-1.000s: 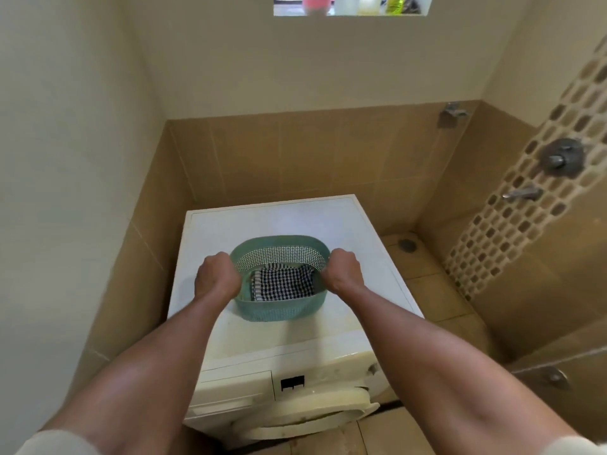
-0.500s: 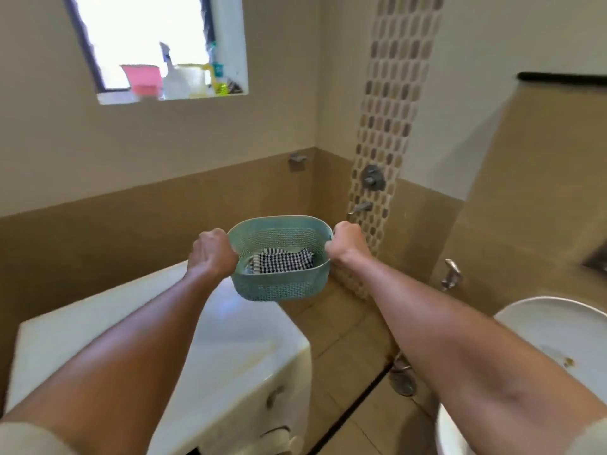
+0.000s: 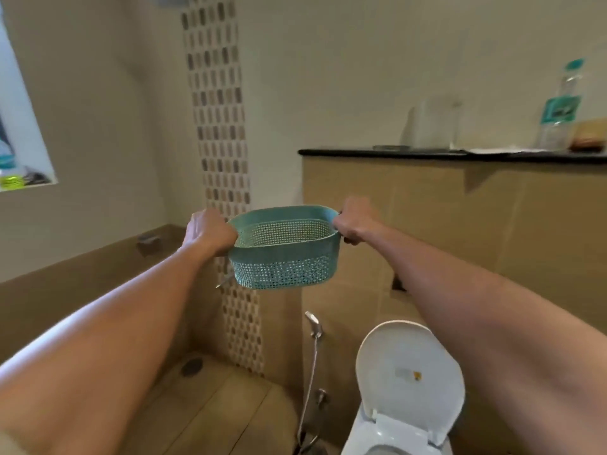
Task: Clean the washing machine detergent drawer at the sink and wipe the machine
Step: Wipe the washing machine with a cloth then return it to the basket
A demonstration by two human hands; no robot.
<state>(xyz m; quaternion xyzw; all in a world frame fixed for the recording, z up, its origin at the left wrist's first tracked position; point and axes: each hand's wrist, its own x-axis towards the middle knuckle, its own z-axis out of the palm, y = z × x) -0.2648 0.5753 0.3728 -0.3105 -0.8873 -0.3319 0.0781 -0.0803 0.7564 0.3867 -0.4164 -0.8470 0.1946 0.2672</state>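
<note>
bathroom: left hand and right hand grip teal basket ends

Both my forearms are in view: the left forearm at the lower left of the frame, the right forearm at the lower right. Each is bare over its whole visible length, wrist to frame edge. My left hand and right hand are likewise bare. A pale sliver at the extreme lower-left corner may be a sleeve; unconfirmed.
</note>
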